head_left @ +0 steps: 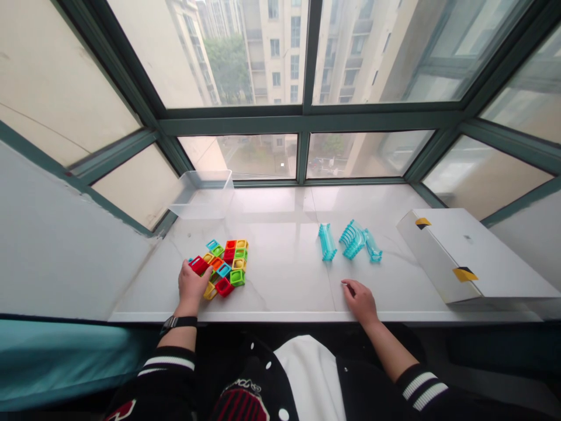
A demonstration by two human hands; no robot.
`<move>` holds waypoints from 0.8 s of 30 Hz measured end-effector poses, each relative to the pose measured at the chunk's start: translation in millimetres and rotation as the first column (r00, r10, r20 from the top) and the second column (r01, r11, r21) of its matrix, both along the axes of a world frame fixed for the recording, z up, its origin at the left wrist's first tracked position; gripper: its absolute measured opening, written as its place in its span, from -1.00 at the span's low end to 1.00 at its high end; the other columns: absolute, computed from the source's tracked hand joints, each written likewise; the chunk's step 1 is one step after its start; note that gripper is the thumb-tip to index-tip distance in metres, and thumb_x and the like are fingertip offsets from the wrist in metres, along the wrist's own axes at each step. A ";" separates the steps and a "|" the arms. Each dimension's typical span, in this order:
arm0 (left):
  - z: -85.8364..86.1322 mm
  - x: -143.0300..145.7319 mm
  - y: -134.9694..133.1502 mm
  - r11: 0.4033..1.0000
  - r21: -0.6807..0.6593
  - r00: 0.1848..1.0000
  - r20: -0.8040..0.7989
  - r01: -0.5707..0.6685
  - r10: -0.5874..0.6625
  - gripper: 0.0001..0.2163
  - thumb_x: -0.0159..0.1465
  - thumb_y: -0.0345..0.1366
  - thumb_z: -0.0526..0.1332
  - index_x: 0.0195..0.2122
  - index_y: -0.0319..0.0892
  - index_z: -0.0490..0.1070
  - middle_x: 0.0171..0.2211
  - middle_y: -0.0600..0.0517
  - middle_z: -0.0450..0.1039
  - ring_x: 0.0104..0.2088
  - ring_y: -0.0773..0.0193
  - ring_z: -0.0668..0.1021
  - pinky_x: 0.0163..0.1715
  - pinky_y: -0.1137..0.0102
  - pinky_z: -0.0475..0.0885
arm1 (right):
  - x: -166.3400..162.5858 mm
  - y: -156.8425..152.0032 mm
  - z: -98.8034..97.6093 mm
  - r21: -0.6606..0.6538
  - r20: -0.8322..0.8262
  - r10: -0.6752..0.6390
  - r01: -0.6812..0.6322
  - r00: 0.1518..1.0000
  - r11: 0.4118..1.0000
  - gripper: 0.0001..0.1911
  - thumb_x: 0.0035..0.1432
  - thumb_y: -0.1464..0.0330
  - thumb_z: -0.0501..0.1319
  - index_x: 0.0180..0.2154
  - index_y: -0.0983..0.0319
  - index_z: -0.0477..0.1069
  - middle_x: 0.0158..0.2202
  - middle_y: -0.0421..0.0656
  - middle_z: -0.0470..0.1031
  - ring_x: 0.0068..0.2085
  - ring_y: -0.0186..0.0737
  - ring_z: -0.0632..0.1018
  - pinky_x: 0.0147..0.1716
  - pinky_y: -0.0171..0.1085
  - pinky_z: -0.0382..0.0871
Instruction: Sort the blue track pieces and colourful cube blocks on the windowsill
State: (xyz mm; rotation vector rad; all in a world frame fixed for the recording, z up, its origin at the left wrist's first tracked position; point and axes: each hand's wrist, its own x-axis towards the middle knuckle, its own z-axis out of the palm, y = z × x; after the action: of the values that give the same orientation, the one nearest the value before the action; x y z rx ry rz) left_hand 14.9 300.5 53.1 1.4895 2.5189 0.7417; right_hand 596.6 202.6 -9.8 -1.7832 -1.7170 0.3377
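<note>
On the left of the white marble-look sill, my left hand (193, 286) has its thumb and fingers closed around a red toy block (198, 265). The block sits at the left edge of a cluster of hollow square blocks in red, yellow, green, orange and blue, among them a green block (237, 278) and a red block (224, 287). My right hand (362, 300) rests near the sill's front edge with fingers curled together; no object shows in it. Beyond it lie clear turquoise track pieces: a straight one (326, 242), a curved one (353, 238) and another (373, 245).
A clear plastic bin (204, 202) stands at the back left, against the window frame. On the right lies a large white box (491, 251) with yellow-and-black tape tabs. Windows border the sill (280, 275) at the back and sides. A teal cloth (65, 362) hangs at lower left.
</note>
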 end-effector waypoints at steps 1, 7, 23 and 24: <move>-2.2 -0.2 1.4 1.000 -0.014 1.000 0.020 -0.015 0.015 -0.13 0.28 0.02 0.30 0.45 -0.40 0.00 0.23 -0.42 0.38 0.23 -0.25 0.47 0.23 -0.04 0.40 | -0.1 0.0 0.1 0.000 -0.002 -0.001 0.001 1.000 1.000 -0.65 0.36 0.20 0.07 -0.12 0.16 0.60 -0.16 -0.02 0.69 -0.18 0.02 0.66 -0.05 -0.03 0.48; -11.6 2.5 4.4 0.999 0.035 0.999 -0.053 -0.003 0.005 -0.34 0.37 -0.08 0.18 0.39 -0.36 0.13 0.16 -0.41 0.46 0.17 -0.27 0.51 0.16 -0.07 0.41 | 0.6 0.1 -0.1 0.010 -0.011 0.001 -0.001 1.000 1.000 -0.64 0.36 0.19 0.06 -0.12 0.16 0.60 -0.16 -0.02 0.69 -0.16 0.03 0.66 -0.03 -0.02 0.49; -10.1 20.9 -0.1 0.968 0.006 0.966 -0.071 0.250 -0.249 -0.43 0.38 -0.05 0.17 0.33 -0.24 0.23 0.25 -0.31 0.40 0.35 -0.21 0.34 0.36 -0.07 0.17 | 0.6 -0.2 -0.3 -0.013 0.010 -0.004 0.004 1.000 1.000 -0.66 0.35 0.21 0.07 -0.12 0.15 0.60 -0.15 -0.03 0.69 -0.15 0.03 0.66 -0.05 -0.03 0.47; -9.5 19.5 -0.2 0.970 -0.007 0.967 -0.074 0.243 -0.243 -0.38 0.36 -0.02 0.19 0.36 -0.25 0.20 0.27 -0.32 0.38 0.36 -0.22 0.32 0.37 -0.08 0.16 | 0.4 -0.2 -0.1 -0.014 0.009 -0.003 0.003 1.000 1.000 -0.66 0.36 0.22 0.07 -0.12 0.15 0.59 -0.15 -0.03 0.69 -0.15 0.03 0.66 -0.04 -0.03 0.47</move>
State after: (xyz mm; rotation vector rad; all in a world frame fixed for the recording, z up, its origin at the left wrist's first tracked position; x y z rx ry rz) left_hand 34.3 300.3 43.6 1.8162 2.3244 0.6604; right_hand 597.0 202.4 -10.0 -1.7997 -1.7220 0.3420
